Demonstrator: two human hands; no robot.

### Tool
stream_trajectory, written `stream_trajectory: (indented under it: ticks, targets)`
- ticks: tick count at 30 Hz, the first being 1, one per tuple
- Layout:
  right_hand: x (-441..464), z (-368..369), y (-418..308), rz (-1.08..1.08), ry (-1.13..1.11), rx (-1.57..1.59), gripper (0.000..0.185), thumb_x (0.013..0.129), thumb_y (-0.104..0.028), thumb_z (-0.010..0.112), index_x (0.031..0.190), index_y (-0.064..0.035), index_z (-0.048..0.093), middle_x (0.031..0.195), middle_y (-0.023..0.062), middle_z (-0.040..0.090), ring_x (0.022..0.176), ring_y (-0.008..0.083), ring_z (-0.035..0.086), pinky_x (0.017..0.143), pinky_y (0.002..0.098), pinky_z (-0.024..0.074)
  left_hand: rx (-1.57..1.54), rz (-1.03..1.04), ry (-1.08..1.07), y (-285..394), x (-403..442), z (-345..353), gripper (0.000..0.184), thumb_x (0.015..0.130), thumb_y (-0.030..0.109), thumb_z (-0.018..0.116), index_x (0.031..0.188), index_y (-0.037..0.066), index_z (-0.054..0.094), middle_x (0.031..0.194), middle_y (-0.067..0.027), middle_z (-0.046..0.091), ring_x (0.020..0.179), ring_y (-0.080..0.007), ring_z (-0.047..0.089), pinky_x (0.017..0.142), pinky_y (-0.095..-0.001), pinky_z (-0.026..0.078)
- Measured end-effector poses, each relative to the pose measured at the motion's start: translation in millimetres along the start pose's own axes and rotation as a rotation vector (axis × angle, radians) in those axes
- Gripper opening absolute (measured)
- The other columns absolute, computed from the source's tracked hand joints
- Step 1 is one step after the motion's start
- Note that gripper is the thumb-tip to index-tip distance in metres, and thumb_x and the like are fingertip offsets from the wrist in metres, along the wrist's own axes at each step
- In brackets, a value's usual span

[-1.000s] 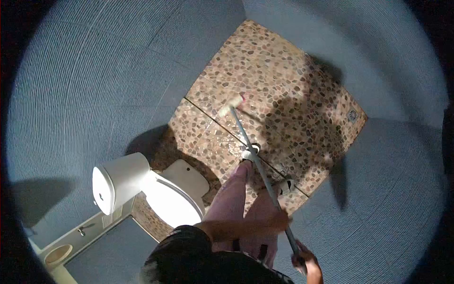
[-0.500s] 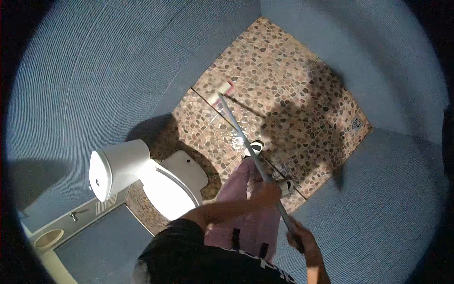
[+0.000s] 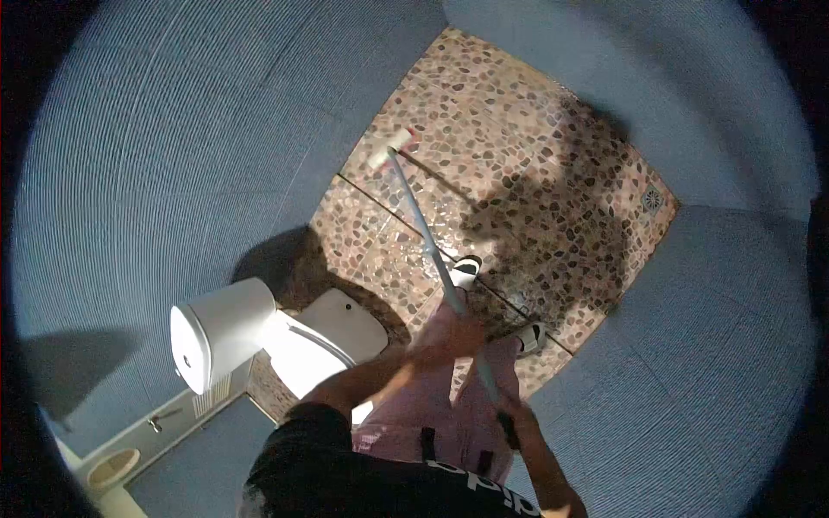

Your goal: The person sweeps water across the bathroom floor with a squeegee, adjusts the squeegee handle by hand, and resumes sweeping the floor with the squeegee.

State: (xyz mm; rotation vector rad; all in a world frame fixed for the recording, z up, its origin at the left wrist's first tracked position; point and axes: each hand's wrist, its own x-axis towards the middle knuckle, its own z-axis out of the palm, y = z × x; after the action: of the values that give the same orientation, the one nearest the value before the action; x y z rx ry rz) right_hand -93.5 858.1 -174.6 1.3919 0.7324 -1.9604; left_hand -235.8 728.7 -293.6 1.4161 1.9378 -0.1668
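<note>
A long grey pole (image 3: 414,213) slants across the view, with a pale brush head (image 3: 391,149) with a pinkish edge at its far end on the pebbled floor (image 3: 492,112). My left hand (image 3: 462,335) is closed round the middle of the pole, somewhat blurred. Nearer its dark-tipped end, my right hand (image 3: 515,413) wraps round the pole. The pole passes over my pink trousers and beside my shoe (image 3: 466,271). Wet, shiny patches show on the floor between the brush head and my feet.
At the left stands a white toilet (image 3: 233,324), with its base on the pebbled floor. A dark line (image 3: 380,205) crosses the floor. A square drain (image 3: 652,199) lies in the right corner. Blue ribbed walls (image 3: 173,173) enclose the floor. A small tap (image 3: 155,423) is at the lower left.
The brush head has moved up and left across the floor, beyond the dark line. Both my hands have shifted left with the pole, still gripping it.
</note>
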Motion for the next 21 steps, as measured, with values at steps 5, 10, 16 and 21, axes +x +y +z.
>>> stream_trajectory:
  ticks: [5,10,16,21]
  targets:
    - [-62,-70,104,-0.235,-0.137,-0.13,0.056,0.075,-0.021,0.054,0.123,-0.0088,0.027,0.062,0.0075,0.05,0.042,0.0149,0.046,0.037,0.0236,0.0358,-0.334,0.243,0.136,83,-5,11,0.018,0.067,0.02,0.055,0.072,0.004,0.05,0.064,-0.0113,0.05,0.059,-0.0236,0.051,0.056,-0.0366,0.044]
    - [59,15,-34,0.021,0.186,0.171,0.048,0.08,-0.024,0.048,0.122,-0.008,0.031,0.066,0.0062,0.051,0.043,0.013,0.043,0.037,0.0232,0.0358,-0.154,0.167,0.231,-66,79,-28,0.012,0.067,0.018,0.053,0.069,0.006,0.051,0.067,-0.0095,0.05,0.065,-0.023,0.05,0.057,-0.0376,0.04]
    - [105,33,-62,-0.369,-0.224,0.221,0.025,0.081,-0.028,0.045,0.087,-0.0048,0.052,0.057,0.0021,0.047,0.044,0.0095,0.041,0.041,0.0228,0.0334,-0.008,0.195,0.205,-147,130,-23,0.017,0.068,0.019,0.055,0.083,0.013,0.056,0.076,-0.0049,0.053,0.081,-0.0222,0.05,0.061,-0.0417,0.039]
    - [-2,20,55,-0.126,0.027,0.685,0.034,0.081,-0.019,0.044,0.112,-0.0059,0.039,0.09,0.0056,0.049,0.076,0.0136,0.048,0.064,0.0245,0.0408,-0.114,0.409,0.076,-4,33,0,0.014,0.071,0.019,0.052,0.081,0.01,0.054,0.071,-0.0076,0.051,0.075,-0.0232,0.05,0.063,-0.0398,0.039]
